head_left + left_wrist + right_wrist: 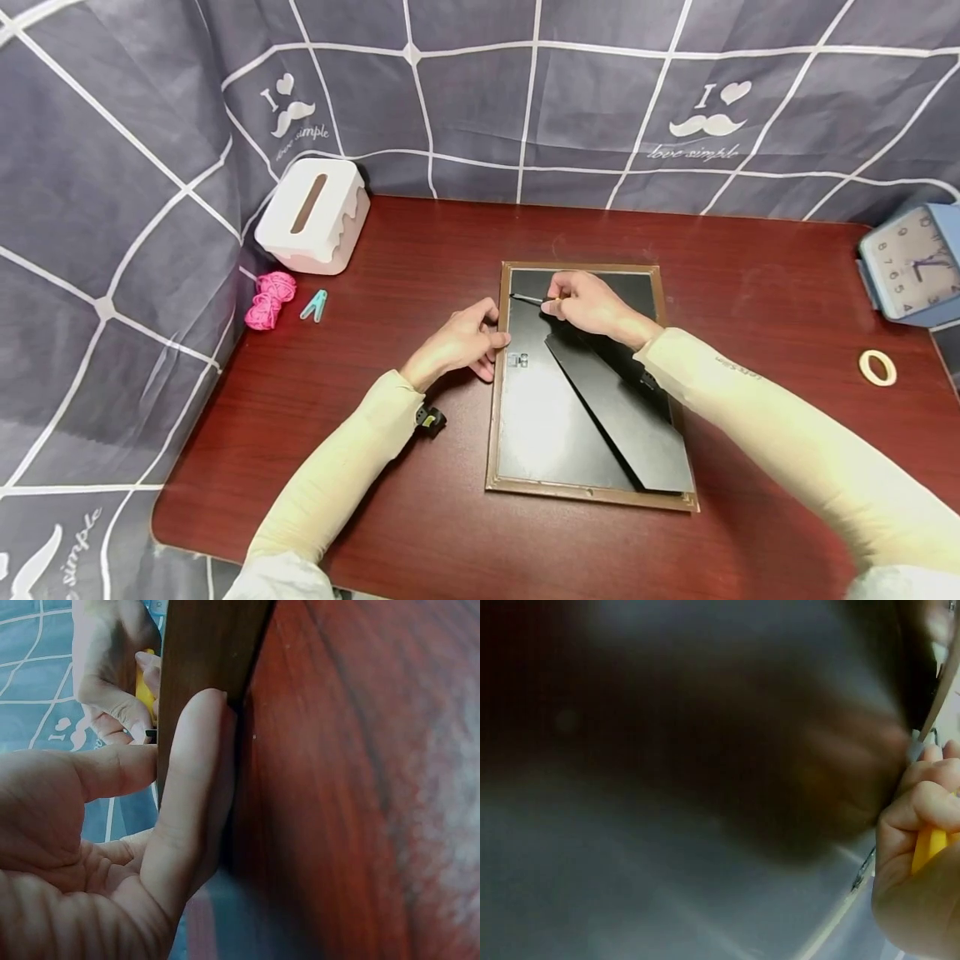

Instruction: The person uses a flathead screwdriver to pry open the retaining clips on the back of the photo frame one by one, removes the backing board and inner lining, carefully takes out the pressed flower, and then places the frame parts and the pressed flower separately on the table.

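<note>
Curtain (pixel 480 100) beyond left hand (pixel 459 342) and right hand (pixel 588 308), printed "I", heart, moustache, "love simple". Dark red table (pixel 787 308) beneath both. Picture frame (pixel 577 492) under right hand, just beside left, back upward; backing board (pixel 555 442) and stand (pixel 630 425) still in place, so apparently early on. Sleeve (pixel 787 450) behind right hand, lettering unclear. Numbered clock (pixel 921 265) well right. Left hand: fingers apart, touching frame. Right hand: clamped on screwdriver (pixel 529 298).

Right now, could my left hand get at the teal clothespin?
Most likely yes: the left hand touches the edge of the picture frame, and the tabletop between that hand and the teal clothespin looks unobstructed.
</note>
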`<action>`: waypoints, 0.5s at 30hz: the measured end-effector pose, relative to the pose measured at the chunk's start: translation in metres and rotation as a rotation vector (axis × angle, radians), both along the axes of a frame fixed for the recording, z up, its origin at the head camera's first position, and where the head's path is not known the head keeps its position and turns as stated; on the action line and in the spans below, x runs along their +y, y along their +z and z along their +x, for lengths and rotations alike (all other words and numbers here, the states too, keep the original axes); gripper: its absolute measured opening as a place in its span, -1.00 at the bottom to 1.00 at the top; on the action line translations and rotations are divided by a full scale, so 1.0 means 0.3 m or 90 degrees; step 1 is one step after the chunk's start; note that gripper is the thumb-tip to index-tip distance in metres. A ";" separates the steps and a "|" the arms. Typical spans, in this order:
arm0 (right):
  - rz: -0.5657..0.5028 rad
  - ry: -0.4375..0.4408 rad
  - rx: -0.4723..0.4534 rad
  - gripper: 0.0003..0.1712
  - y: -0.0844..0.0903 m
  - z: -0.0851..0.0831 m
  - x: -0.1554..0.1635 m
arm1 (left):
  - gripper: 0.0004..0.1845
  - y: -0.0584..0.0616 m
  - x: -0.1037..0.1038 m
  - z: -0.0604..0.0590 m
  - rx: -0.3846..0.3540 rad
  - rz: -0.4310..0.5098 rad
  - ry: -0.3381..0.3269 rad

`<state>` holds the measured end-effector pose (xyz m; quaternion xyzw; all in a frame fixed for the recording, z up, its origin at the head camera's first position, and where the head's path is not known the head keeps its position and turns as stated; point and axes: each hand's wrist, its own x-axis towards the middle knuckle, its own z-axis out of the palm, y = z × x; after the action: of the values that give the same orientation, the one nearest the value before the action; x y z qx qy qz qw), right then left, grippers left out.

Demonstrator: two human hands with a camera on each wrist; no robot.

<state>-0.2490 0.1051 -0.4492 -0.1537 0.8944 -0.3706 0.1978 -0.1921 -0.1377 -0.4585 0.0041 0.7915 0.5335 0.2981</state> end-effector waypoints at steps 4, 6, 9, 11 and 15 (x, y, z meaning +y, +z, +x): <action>-0.010 -0.007 -0.005 -0.79 -0.005 0.005 0.002 | -0.73 -0.003 0.001 0.001 0.002 0.004 -0.005; -0.014 -0.009 -0.006 -0.79 -0.006 0.006 -0.001 | -0.73 -0.004 -0.001 0.001 0.004 0.004 -0.007; -0.018 -0.011 -0.005 -0.80 -0.007 0.005 -0.006 | -0.73 -0.005 -0.003 0.000 0.007 0.001 -0.009; -0.020 -0.012 -0.003 -0.80 -0.006 0.004 -0.009 | -0.73 -0.007 -0.006 -0.001 0.011 0.002 -0.012; -0.012 -0.014 0.004 -0.80 -0.004 0.002 -0.012 | -0.74 -0.005 -0.012 -0.003 0.013 0.015 -0.021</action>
<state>-0.2484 0.1014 -0.4503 -0.1468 0.8930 -0.3807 0.1898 -0.1930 -0.1413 -0.4600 0.0264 0.7880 0.5376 0.2988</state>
